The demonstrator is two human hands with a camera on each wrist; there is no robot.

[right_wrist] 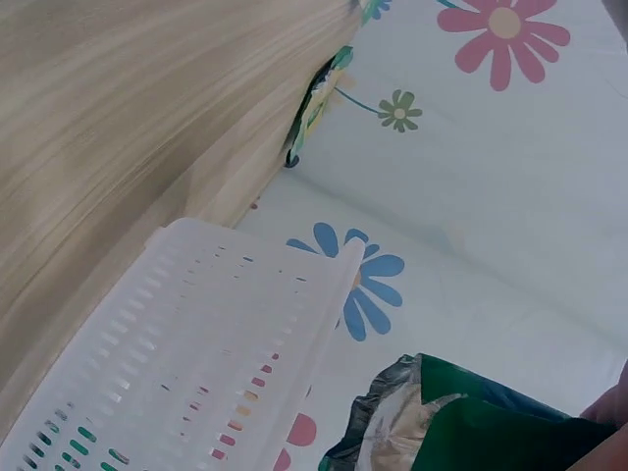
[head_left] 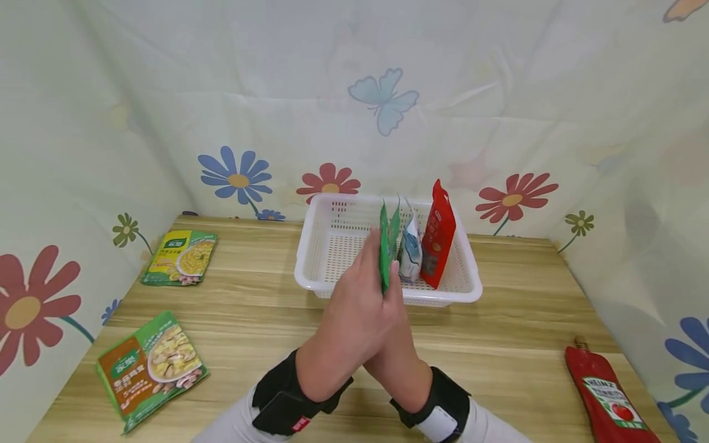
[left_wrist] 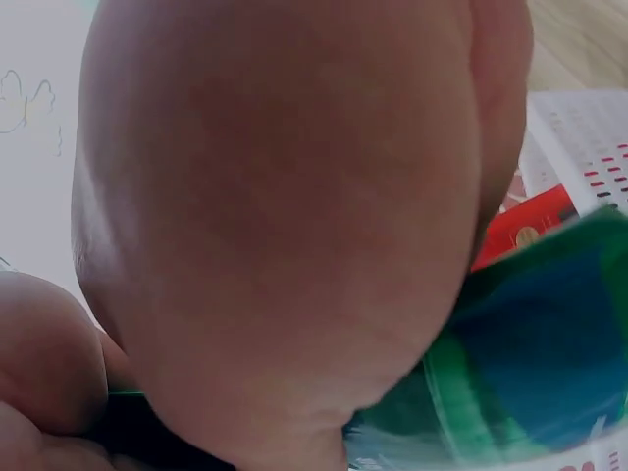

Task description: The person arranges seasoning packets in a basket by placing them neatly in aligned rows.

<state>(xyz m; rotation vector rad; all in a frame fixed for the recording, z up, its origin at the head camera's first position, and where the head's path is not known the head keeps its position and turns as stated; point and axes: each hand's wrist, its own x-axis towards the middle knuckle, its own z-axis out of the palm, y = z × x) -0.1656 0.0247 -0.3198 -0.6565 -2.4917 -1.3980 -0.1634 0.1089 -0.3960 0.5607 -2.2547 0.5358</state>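
Note:
A thin green food packet (head_left: 384, 252) stands nearly edge-on above the front of a white plastic basket (head_left: 316, 286). My left hand (head_left: 351, 311) holds it from the left, and my right hand (head_left: 396, 351) holds it from the right, wrists crossing close together. Another green edge (head_left: 395, 231) shows just beside it; whether it is a second packet I cannot tell. Inside the basket, a blue-and-white packet (head_left: 411, 252) and a red packet (head_left: 439, 240) stand upright to the right. Much of the left wrist view is blocked by a hand; the right wrist view shows the green packet's crimped end (right_wrist: 392, 422).
A yellow-green soup packet (head_left: 183, 258) lies at the table's back left, with a brown-and-green soup packet (head_left: 152, 372) nearer the front. At the right front lies a red Heinz ketchup pouch (head_left: 606, 394). Flowered cloth (head_left: 277, 92) walls the wooden table (head_left: 526, 344).

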